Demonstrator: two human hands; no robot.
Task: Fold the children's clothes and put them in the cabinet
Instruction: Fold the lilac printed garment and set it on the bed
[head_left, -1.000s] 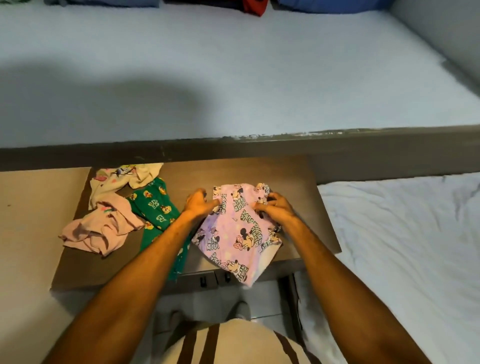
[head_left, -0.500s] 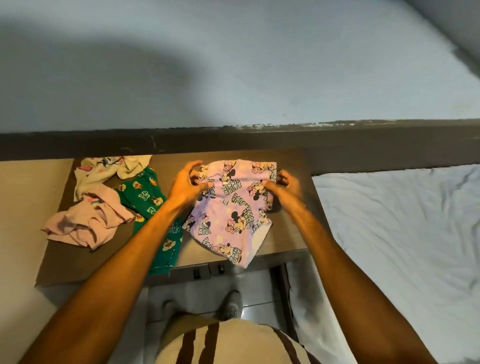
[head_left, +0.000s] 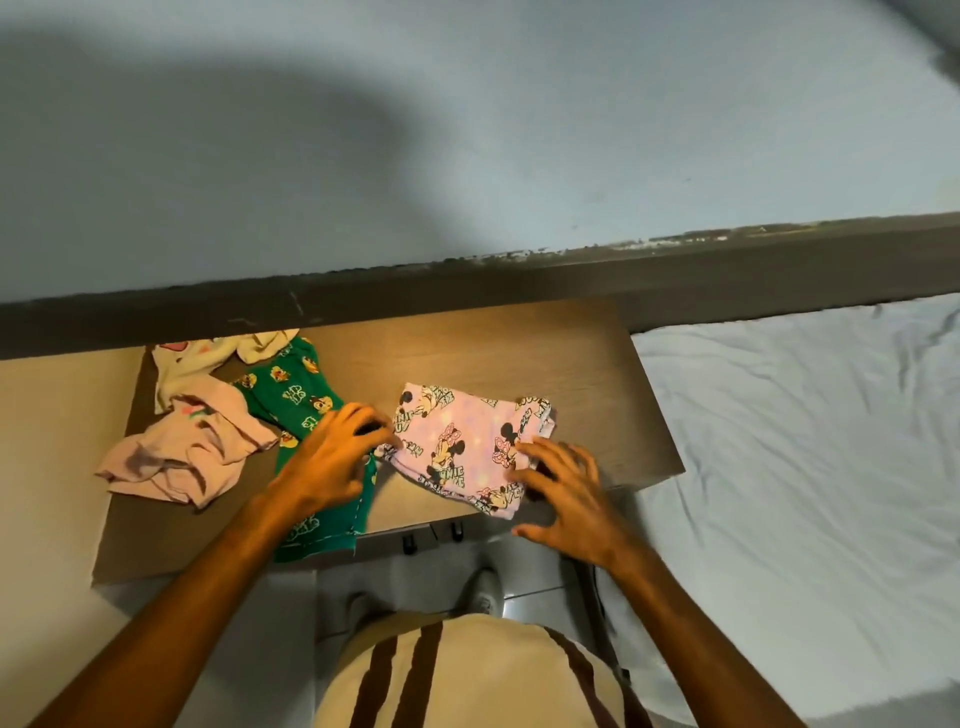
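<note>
Pale grey-blue wall (head_left: 467, 130) fills the upper part of the view, with a dark band (head_left: 727, 270) running along its foot, and below that a brown wooden tabletop (head_left: 519, 358) carries the clothes. To the right of the table lies a bed with a rumpled white sheet (head_left: 810, 467), its edge just beside the table's right side. On the left half of the table sit three unfolded garments in a loose heap: a cream piece (head_left: 192, 364) at the back against the dark band, a crumpled pale pink piece (head_left: 176, 457) in front of it, and a green printed garment (head_left: 296, 400) that runs from the back of the table down over the front edge, where its lower part hangs off. The folded pink garment with cartoon-mouse print (head_left: 462, 441) lies flat on the right-centre of the table, its near corner reaching just past the front edge. The left hand (head_left: 332, 457) rests over the green garment, fingers spread and slightly bent, the fingertips touching the left edge of the pink garment without gripping it. The right hand (head_left: 566, 493) is spread with relaxed, slightly bent fingers, palm down, the fingertips on the garment's right near corner and the thumb pointing left over the table's front edge; it holds nothing. Both forearms reach in from the bottom of the view. Below them show the person's cream clothing with brown stripes (head_left: 457, 675) and a shoe (head_left: 483, 592) on the tiled floor.
</note>
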